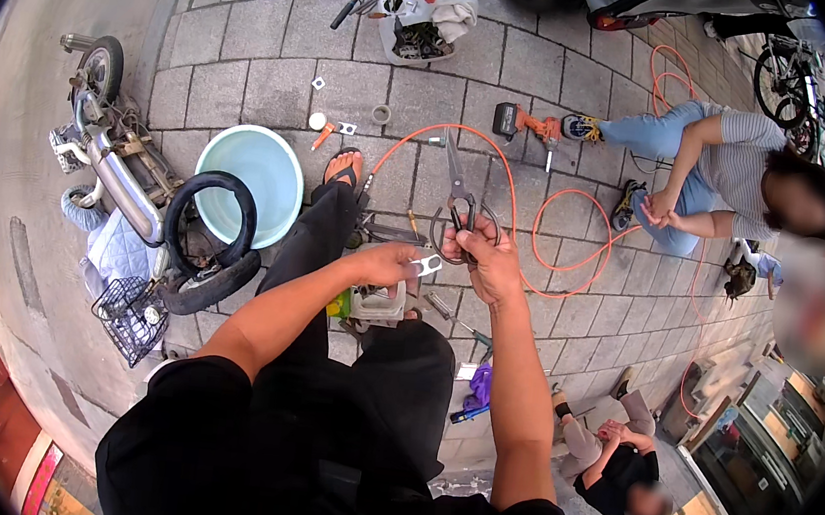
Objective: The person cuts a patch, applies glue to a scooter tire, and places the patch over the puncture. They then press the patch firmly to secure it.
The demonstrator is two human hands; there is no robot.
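Across grey stone paving [420, 87], the biggest thing on the left was a motorbike [128, 192] with a long silver exhaust. Way over on the right, well apart, was another person in a striped shirt [734, 161], so no crowding from that side. Next size down, a thin orange hose [461, 126] curled over the ground past the right-hand side, and a round pale-blue plastic tub [271, 164] stood to the left, with a thick black rubber ring [176, 218] overlapping its edge. Beyond the hose lay an orange-and-black cordless power tool [535, 125], and a whitish plastic tray [387, 305] was down below the hands.

Now the bit that counts: long metal scissors with black loop handles [457, 184] were clasped in the right grip [486, 260], fingers curled around the handles, blades pointing away from the wearer and a touch left. Smallest of the lot, a flat white square with a round grey spot [426, 266] was pinched in the left grip [390, 265], poking out rightward, just left of the right grip. So the blades ran past it, not at it. Only the scissors' near loop crowded it; couldn't tell if they touched.
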